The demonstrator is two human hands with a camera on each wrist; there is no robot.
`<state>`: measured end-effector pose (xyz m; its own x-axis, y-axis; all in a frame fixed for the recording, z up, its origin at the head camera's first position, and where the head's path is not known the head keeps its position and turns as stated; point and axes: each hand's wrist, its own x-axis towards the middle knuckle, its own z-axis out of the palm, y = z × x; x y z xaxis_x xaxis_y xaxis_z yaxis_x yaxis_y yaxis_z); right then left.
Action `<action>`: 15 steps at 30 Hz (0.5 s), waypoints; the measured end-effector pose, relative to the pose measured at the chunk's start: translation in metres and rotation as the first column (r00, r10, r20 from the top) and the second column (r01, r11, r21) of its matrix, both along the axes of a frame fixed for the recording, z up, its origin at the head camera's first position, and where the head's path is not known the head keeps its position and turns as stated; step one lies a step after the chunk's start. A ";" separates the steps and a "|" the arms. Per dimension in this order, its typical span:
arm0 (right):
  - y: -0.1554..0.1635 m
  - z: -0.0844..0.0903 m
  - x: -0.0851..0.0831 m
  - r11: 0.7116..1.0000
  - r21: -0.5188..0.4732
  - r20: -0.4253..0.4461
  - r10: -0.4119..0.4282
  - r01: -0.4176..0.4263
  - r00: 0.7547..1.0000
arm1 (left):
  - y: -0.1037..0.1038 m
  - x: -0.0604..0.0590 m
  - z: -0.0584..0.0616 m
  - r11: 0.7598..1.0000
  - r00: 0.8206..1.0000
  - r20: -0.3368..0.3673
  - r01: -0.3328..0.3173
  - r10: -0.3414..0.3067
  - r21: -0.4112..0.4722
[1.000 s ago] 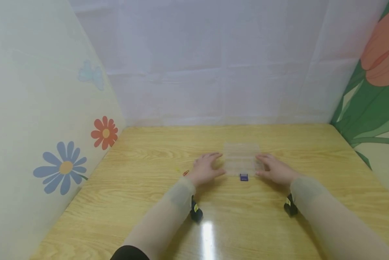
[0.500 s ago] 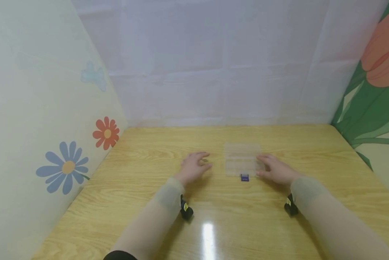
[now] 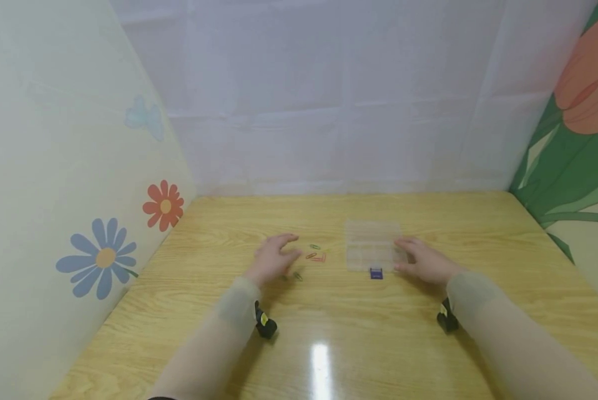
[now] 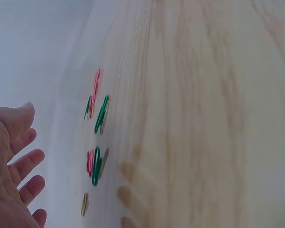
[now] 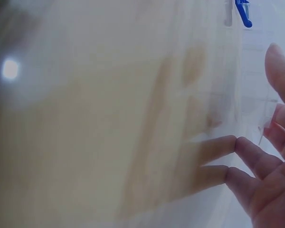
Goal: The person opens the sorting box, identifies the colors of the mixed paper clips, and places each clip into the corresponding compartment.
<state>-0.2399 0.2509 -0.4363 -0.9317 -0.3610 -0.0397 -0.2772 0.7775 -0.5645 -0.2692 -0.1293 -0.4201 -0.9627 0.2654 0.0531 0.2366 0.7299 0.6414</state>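
Any marks on the blue clasp (image 3: 376,274) of the clear box (image 3: 372,243) are showing too small to read. The right hand (image 3: 423,262) is reaching to the box's right edge, fingers apart; contact is hard to make out. The left hand (image 3: 270,261), fingers spread, is hovering just beside coloured paper clips (image 4: 96,166) lying left of the box on the glossy wood-grain desk (image 3: 378,333). Creased white cloth (image 3: 299,100) is hanging behind.
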 end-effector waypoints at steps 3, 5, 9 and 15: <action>0.000 -0.001 -0.001 1.000 0.001 -0.004 0.004 -0.004 1.000 | -0.008 0.000 0.000 1.000 1.000 -0.007 -0.012 0.012 -0.015; 0.000 -0.001 -0.001 1.000 0.001 -0.006 0.006 -0.006 1.000 | -0.014 0.001 0.001 0.999 1.000 -0.010 -0.024 0.024 -0.027; -0.001 0.000 -0.001 1.000 -0.003 0.001 0.003 -0.003 1.000 | -0.024 0.000 0.001 0.999 0.999 -0.013 -0.039 0.039 -0.037; -0.001 0.002 0.001 1.000 -0.008 -0.004 0.011 -0.011 1.000 | -0.041 -0.002 -0.001 0.996 0.999 -0.027 -0.045 0.043 -0.080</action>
<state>-0.2386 0.2496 -0.4346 -0.9279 -0.3714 -0.0335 -0.2875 0.7699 -0.5698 -0.2714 -0.1707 -0.4210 -0.9721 0.2270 0.0582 0.2186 0.7888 0.5744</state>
